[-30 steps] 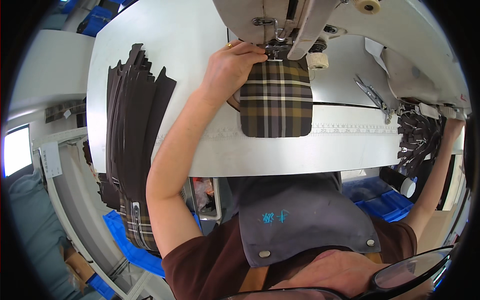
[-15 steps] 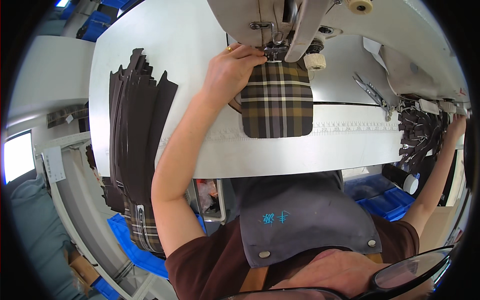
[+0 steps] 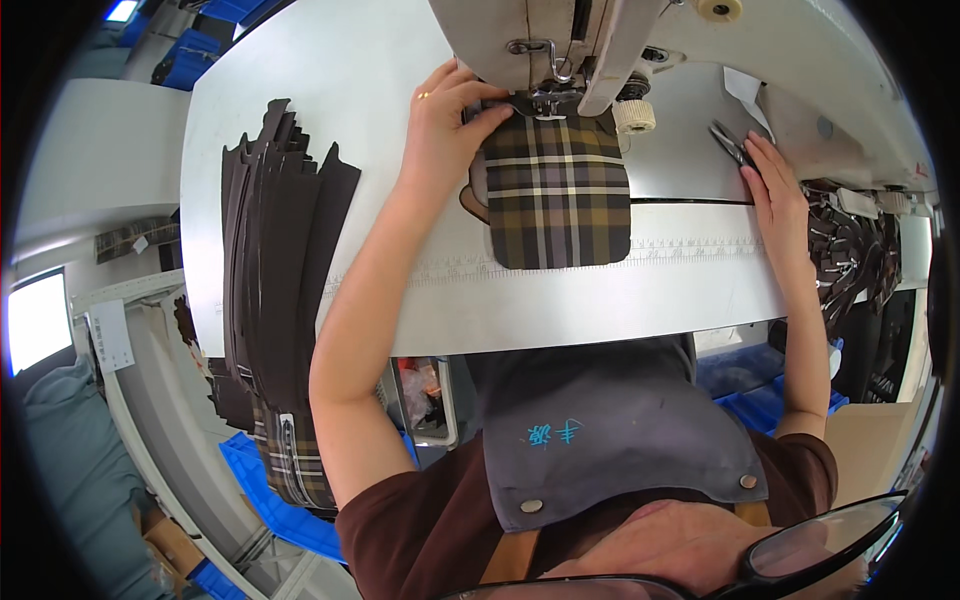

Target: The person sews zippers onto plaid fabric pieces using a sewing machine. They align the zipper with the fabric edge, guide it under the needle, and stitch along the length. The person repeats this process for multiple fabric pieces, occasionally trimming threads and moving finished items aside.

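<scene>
Plaid cloth piece (image 3: 556, 190) lies flat on the bench (image 3: 330, 90), far edge under the sewing machine (image 3: 540, 40) foot. Left hand (image 3: 450, 120) presses its far-left corner, fingers curled, nothing gripped. Changed: right hand (image 3: 775, 185) has come in from the dark strips (image 3: 850, 250) at right and now rests, fingers extended, touching the scissors (image 3: 733, 145). Stacked dark pieces (image 3: 280, 260) overhang the left edge; bare bench between.

A broad, pale grey worktable (image 3: 330, 90) with a smooth top fills the middle of the room. Blue plastic crates (image 3: 270, 500) sit on the floor beneath it and at the far left corner, and a bright screen (image 3: 35, 320) glows at the left edge.
</scene>
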`<state>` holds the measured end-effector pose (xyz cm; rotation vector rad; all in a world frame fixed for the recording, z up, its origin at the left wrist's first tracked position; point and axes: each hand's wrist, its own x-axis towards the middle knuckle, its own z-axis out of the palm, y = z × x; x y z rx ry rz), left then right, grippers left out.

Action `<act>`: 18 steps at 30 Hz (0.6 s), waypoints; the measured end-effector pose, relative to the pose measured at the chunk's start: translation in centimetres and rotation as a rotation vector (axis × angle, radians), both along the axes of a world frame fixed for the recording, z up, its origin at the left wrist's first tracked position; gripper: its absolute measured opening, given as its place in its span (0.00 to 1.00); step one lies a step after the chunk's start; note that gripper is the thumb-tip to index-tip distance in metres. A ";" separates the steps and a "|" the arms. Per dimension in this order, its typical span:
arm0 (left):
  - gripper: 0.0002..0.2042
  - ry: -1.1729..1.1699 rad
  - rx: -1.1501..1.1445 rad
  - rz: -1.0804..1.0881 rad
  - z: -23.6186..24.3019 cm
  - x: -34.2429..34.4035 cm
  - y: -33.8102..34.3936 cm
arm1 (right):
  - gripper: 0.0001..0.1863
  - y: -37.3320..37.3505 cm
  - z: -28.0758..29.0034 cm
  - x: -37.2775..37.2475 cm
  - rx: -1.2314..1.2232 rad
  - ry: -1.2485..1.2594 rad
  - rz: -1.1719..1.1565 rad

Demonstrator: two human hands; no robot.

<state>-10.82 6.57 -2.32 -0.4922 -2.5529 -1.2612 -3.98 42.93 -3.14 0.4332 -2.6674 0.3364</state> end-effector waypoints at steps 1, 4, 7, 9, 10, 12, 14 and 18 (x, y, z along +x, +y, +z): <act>0.06 0.084 -0.088 -0.038 -0.4 -0.3 -0.4 | 0.17 -0.1 -0.2 -0.3 -0.009 0.007 -0.001; 0.07 0.346 -0.397 -0.170 -1.4 0.0 -0.9 | 0.14 0.0 -0.6 -1.7 -0.066 0.155 0.030; 0.09 0.443 -0.544 -0.146 -1.3 1.8 -0.4 | 0.12 0.5 -0.8 -0.4 -0.667 -0.168 -0.243; 0.10 0.384 -0.551 -0.110 -0.9 2.3 0.3 | 0.12 0.5 -0.7 -1.0 -0.658 -0.170 -0.235; 0.09 0.325 -0.516 -0.121 -0.7 2.4 0.4 | 0.12 0.5 -0.6 -1.2 -0.651 -0.172 -0.234; 0.06 0.206 -0.444 -0.141 -0.3 2.6 0.6 | 0.15 -0.1 -0.5 -1.3 -0.679 -0.116 -0.213; 0.04 -0.097 -0.268 -0.236 1.5 3.0 -0.1 | 0.17 -0.2 -0.7 -1.4 -0.670 -0.074 -0.191; 0.02 -0.404 -0.054 -0.434 2.8 6.6 -2.8 | 0.19 -0.1 -0.7 -1.3 -0.670 -0.072 -0.181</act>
